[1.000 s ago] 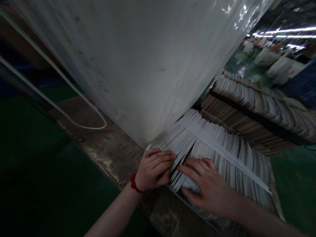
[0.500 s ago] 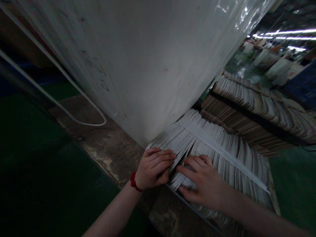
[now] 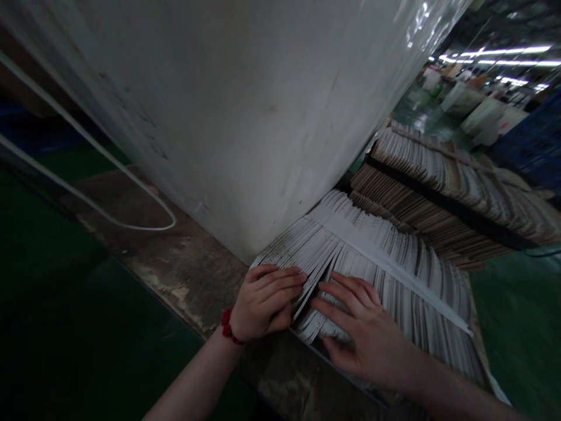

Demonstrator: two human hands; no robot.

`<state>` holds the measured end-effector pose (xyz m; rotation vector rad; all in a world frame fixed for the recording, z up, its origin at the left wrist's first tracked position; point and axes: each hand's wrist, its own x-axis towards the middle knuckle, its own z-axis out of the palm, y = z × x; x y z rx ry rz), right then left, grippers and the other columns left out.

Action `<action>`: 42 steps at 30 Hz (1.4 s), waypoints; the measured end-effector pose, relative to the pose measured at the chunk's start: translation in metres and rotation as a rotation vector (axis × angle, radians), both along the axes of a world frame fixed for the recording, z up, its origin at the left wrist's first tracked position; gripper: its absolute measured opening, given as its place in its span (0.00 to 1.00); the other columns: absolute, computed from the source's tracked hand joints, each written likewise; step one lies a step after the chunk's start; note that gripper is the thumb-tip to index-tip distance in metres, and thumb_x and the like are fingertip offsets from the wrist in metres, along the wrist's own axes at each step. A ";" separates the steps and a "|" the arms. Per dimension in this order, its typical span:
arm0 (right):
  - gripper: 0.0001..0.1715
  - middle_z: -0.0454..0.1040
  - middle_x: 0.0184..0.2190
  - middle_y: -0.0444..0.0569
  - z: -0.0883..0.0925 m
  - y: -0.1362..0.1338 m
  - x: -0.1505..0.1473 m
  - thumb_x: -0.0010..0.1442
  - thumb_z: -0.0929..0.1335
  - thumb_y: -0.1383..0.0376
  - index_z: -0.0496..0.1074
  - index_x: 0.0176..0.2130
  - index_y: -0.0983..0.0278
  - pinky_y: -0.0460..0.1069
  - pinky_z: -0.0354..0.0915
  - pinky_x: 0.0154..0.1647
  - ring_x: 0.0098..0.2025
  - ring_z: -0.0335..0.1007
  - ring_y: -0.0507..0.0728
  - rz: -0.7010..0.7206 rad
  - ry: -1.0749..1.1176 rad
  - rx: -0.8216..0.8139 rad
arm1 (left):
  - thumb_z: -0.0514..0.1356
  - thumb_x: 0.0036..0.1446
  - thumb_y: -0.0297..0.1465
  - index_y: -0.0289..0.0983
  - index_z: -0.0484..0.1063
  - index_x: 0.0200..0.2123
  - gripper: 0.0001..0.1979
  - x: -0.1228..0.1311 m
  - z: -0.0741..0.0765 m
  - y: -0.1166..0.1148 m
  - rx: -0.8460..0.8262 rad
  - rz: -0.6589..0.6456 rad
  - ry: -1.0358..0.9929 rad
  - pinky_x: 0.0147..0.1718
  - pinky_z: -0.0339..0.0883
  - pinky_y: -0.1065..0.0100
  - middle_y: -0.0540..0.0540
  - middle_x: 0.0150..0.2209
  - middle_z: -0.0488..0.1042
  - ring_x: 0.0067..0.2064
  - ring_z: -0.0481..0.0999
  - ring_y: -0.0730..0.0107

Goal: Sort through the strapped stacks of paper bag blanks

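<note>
A long row of thin whitish sheets [image 3: 372, 245], like paper or card, stands packed on edge with a pale strap [image 3: 394, 272] across the top. My left hand [image 3: 265, 301], with a red bracelet [image 3: 230, 327] at the wrist, is curled over the near end of the row, fingers on top and thumb tucked against a bunch of sheets. Right of a dark wedge-shaped gap between the sheets, my right hand [image 3: 357, 327] rests with its fingers apart on the sheet edges. Its fingertips reach toward the gap.
A large white plastic-wrapped container [image 3: 228, 117] rises directly behind the row. A white cord loop [image 3: 162, 225] hangs at the left over a worn brown board [image 3: 184, 257]. Behind at right stands another stack of sheets [image 3: 438, 193] with a black band, near a blue crate [image 3: 530, 140].
The view has shifted slightly, so the scene sits a little further left. My right hand's fingers have spread a bit more over the sheets. My left hand keeps its place on the bunch.
</note>
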<state>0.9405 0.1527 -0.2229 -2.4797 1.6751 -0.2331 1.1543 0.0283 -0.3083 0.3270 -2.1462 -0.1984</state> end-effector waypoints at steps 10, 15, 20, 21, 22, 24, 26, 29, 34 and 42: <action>0.29 0.53 0.70 0.39 0.002 0.000 0.000 0.63 0.64 0.59 0.62 0.63 0.54 0.60 0.37 0.70 0.71 0.42 0.60 0.034 0.070 0.019 | 0.54 0.55 0.22 0.41 0.71 0.47 0.18 0.001 -0.002 0.001 0.010 -0.006 -0.010 0.57 0.60 0.61 0.50 0.50 0.79 0.55 0.76 0.69; 0.31 0.51 0.70 0.40 0.001 0.001 0.000 0.62 0.64 0.62 0.62 0.63 0.56 0.61 0.32 0.71 0.72 0.41 0.59 0.058 0.093 -0.002 | 0.52 0.56 0.22 0.41 0.72 0.47 0.18 0.001 -0.001 0.001 0.022 -0.022 0.004 0.57 0.59 0.61 0.50 0.50 0.79 0.55 0.76 0.69; 0.31 0.51 0.70 0.42 0.003 -0.001 0.001 0.59 0.64 0.64 0.63 0.62 0.58 0.61 0.31 0.71 0.72 0.40 0.60 0.081 0.114 -0.015 | 0.52 0.56 0.23 0.40 0.71 0.48 0.18 0.003 -0.004 0.000 0.037 -0.043 -0.021 0.59 0.58 0.60 0.48 0.52 0.78 0.57 0.74 0.68; 0.31 0.51 0.70 0.42 0.003 -0.001 0.000 0.59 0.64 0.64 0.63 0.62 0.58 0.61 0.31 0.71 0.72 0.40 0.60 0.085 0.116 -0.018 | 0.52 0.56 0.24 0.40 0.71 0.48 0.18 0.003 -0.004 0.000 0.035 -0.044 -0.023 0.59 0.58 0.60 0.48 0.52 0.78 0.57 0.74 0.68; 0.32 0.51 0.70 0.42 0.003 -0.001 0.000 0.59 0.64 0.64 0.62 0.62 0.58 0.62 0.31 0.71 0.72 0.40 0.60 0.088 0.118 -0.021 | 0.52 0.56 0.24 0.40 0.71 0.48 0.18 0.003 -0.004 0.000 0.033 -0.044 -0.021 0.59 0.58 0.60 0.48 0.52 0.78 0.57 0.75 0.68; 0.32 0.53 0.70 0.43 0.002 0.000 0.000 0.59 0.64 0.64 0.63 0.62 0.58 0.62 0.31 0.71 0.72 0.41 0.60 0.089 0.119 -0.023 | 0.52 0.57 0.24 0.40 0.71 0.48 0.18 0.003 -0.004 0.000 0.029 -0.042 -0.018 0.59 0.58 0.61 0.48 0.52 0.78 0.57 0.75 0.68; 0.31 0.55 0.69 0.44 0.001 0.001 -0.001 0.59 0.64 0.64 0.63 0.62 0.58 0.62 0.31 0.71 0.72 0.41 0.60 0.088 0.107 -0.025 | 0.52 0.57 0.25 0.40 0.71 0.49 0.17 0.003 -0.004 0.000 0.022 -0.042 -0.020 0.59 0.57 0.61 0.48 0.52 0.78 0.57 0.75 0.68; 0.30 0.59 0.67 0.47 0.002 -0.001 -0.001 0.59 0.64 0.64 0.63 0.61 0.59 0.63 0.32 0.70 0.71 0.45 0.61 0.092 0.063 -0.021 | 0.52 0.58 0.27 0.39 0.71 0.49 0.16 0.002 -0.004 -0.001 0.014 -0.039 -0.018 0.60 0.57 0.61 0.47 0.52 0.78 0.56 0.75 0.67; 0.28 0.67 0.57 0.51 0.013 -0.017 -0.003 0.55 0.67 0.63 0.68 0.55 0.57 0.66 0.41 0.66 0.64 0.57 0.64 0.159 0.004 0.042 | 0.51 0.58 0.26 0.39 0.71 0.48 0.17 0.002 -0.004 0.000 0.019 -0.036 -0.013 0.59 0.57 0.61 0.48 0.51 0.79 0.56 0.75 0.68; 0.38 0.69 0.54 0.53 0.010 -0.026 -0.004 0.56 0.69 0.57 0.59 0.63 0.62 0.61 0.52 0.61 0.57 0.62 0.63 0.120 -0.079 0.087 | 0.52 0.56 0.25 0.39 0.71 0.48 0.17 0.002 0.000 -0.001 0.019 -0.045 -0.007 0.59 0.56 0.62 0.48 0.51 0.79 0.56 0.75 0.68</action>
